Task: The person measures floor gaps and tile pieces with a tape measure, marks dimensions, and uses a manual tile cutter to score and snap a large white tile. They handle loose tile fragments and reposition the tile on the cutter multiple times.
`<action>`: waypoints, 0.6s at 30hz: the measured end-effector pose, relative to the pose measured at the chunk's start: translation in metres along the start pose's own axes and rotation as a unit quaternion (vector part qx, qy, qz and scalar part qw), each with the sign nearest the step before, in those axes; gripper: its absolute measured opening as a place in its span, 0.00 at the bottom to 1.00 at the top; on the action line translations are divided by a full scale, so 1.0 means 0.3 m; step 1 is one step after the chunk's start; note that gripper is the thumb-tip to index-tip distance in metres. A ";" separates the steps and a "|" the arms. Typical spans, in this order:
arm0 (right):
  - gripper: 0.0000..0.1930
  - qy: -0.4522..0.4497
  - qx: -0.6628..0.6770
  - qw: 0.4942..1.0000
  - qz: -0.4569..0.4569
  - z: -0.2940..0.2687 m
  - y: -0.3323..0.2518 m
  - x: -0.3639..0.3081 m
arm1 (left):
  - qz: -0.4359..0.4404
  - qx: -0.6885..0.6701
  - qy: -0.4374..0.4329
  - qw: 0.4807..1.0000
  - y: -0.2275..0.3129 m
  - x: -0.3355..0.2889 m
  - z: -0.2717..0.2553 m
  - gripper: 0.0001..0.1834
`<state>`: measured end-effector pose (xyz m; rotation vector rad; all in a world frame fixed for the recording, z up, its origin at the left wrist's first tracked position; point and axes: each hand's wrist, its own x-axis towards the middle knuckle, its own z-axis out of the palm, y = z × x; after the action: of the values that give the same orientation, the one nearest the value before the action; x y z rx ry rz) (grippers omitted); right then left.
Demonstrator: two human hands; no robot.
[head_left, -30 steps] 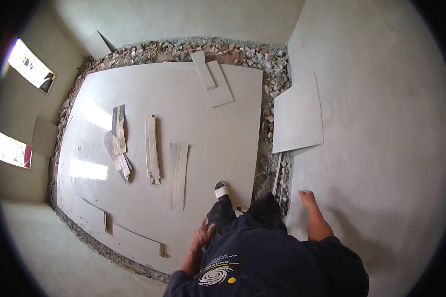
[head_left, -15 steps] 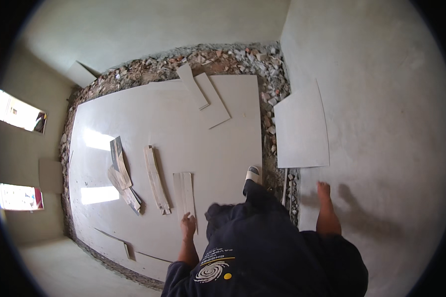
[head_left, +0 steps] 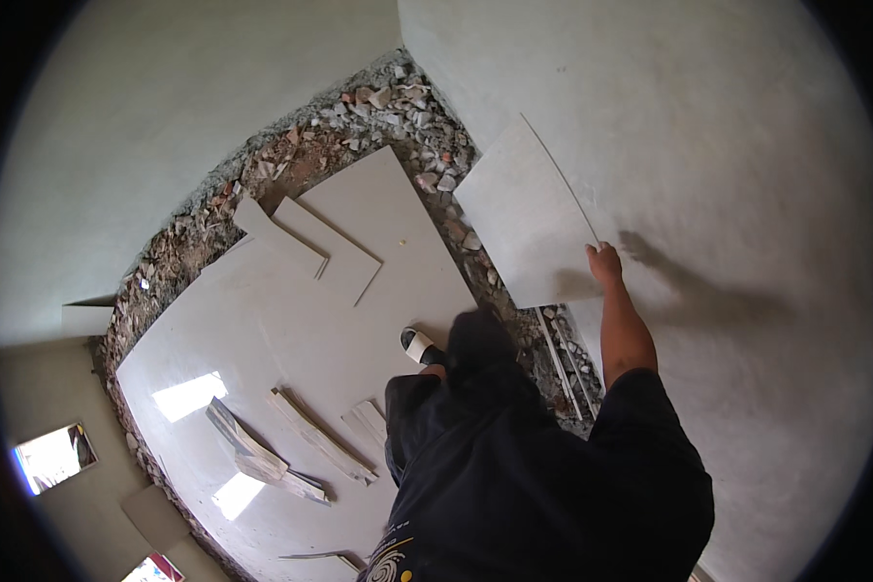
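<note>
I see right hand (head_left: 604, 264) clamped on pale-grey rectangular tile-like slab (head_left: 521, 228), at its upper edge, likely steadying its lean; left hand hidden, can't tell.

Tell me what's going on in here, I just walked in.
A person in dark clothes is leaning over, the right hand closed on the edge of a pale flat panel that leans against the wall. The left hand is out of view. One foot wears a white-strapped slide on the glossy pale floor. Flat cut pieces and brownish long strips lie on it, and rubble fills the gap between floor and wall.
</note>
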<state>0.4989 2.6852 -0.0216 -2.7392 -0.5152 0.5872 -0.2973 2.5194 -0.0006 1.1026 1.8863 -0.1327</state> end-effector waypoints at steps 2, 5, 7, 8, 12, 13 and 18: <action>0.30 -0.014 -0.016 0.999 0.027 0.007 -0.046 0.053 | 0.035 0.029 0.021 0.999 0.070 0.153 -0.168 0.11; 0.28 -0.019 -0.044 0.998 0.052 0.035 -0.090 0.144 | 0.138 0.081 0.080 0.984 0.224 0.358 -0.390 0.09; 0.28 -0.012 -0.086 0.995 0.054 0.086 -0.108 0.207 | 0.097 0.023 0.129 0.987 0.350 0.449 -0.471 0.09; 0.28 -0.001 -0.116 0.992 0.053 0.118 -0.108 0.231 | 0.000 -0.203 0.105 0.974 0.427 0.487 -0.490 0.05; 0.27 0.072 -0.178 0.981 0.021 0.262 -0.124 0.346 | 0.048 0.047 0.009 0.998 0.764 0.537 -0.406 0.14; 0.27 0.108 -0.177 0.978 0.021 0.292 -0.124 0.361 | 0.062 0.044 -0.030 0.997 0.845 0.545 -0.354 0.14; 0.25 0.225 -0.187 0.956 0.028 0.387 -0.134 0.384 | -0.038 0.084 -0.062 0.994 1.140 0.565 -0.237 0.17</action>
<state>0.5347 2.7911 -0.1475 -3.1104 -0.4706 -0.1536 -0.1228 2.8653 0.0251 1.1083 1.8300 -0.4002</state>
